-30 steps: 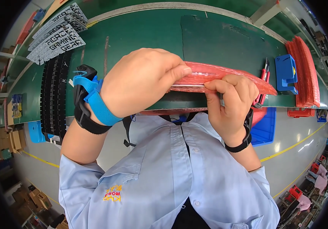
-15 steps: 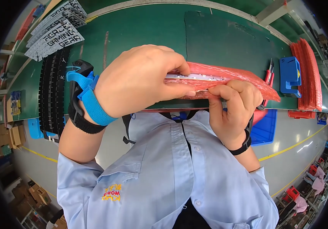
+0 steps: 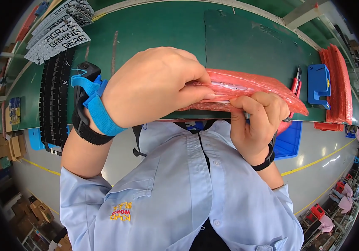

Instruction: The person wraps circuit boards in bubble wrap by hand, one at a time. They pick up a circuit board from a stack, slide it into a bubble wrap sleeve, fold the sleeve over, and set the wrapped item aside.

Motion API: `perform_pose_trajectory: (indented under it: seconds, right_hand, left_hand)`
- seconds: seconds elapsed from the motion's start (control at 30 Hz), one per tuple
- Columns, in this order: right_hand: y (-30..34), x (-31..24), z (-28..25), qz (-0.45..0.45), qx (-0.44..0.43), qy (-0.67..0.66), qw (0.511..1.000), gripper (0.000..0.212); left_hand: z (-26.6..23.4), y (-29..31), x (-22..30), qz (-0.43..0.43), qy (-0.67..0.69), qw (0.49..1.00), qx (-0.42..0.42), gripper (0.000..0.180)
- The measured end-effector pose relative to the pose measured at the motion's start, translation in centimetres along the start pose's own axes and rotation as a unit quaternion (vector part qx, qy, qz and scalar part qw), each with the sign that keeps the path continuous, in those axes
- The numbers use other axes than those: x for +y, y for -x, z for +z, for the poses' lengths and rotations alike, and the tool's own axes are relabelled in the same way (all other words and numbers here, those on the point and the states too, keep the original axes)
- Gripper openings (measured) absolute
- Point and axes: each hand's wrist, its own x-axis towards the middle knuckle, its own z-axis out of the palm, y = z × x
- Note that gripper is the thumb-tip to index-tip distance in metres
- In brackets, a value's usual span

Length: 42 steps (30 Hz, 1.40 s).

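A long red bubble-wrap bag [image 3: 267,83] is held above the bench between my two hands. Inside its open left part shows a narrow pale strip [image 3: 231,87] with small parts along it, mostly covered by the film. At the bag's left end, my left hand [image 3: 156,85] pinches the mouth edge with thumb and fingers; whether it also grips the strip is hidden. My right hand [image 3: 259,119] is closed on the bag's near edge, thumb against bent fingers.
Black slotted strips [image 3: 56,98] lie at the left, below white printed plates [image 3: 58,42]. To the right are a red-handled cutter [image 3: 297,83], a blue holder [image 3: 318,85] and a stack of red bubble bags [image 3: 339,85]. A blue crate [image 3: 290,140] stands below the bench edge.
The pale strip shows less now, lying further inside the bag. My left hand has shifted slightly right, its thumb and fingers closer together. My right hand keeps its pinch.
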Motion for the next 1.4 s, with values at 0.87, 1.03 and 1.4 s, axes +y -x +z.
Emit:
perform_pose_trajectory:
  seconds: [0.87, 1.03, 1.4]
  right_hand:
    - [0.2, 0.0, 0.3, 0.011, 0.005, -0.003, 1.0, 0.022]
    - [0.0, 0.0, 0.3, 0.01, 0.005, 0.002, 1.0, 0.021]
    - [0.1, -0.1, 0.2, 0.01, 0.002, 0.007, 1.0, 0.021]
  left_hand:
    - [0.7, 1.7, 0.3, 0.008, -0.019, 0.999, 0.035, 0.03]
    - [0.5, 1.5, -0.6, 0.027, 0.005, 0.999, 0.027, 0.023]
    - [-0.1, 1.2, -0.6, -0.025, 0.068, 0.997, -0.015, 0.025]
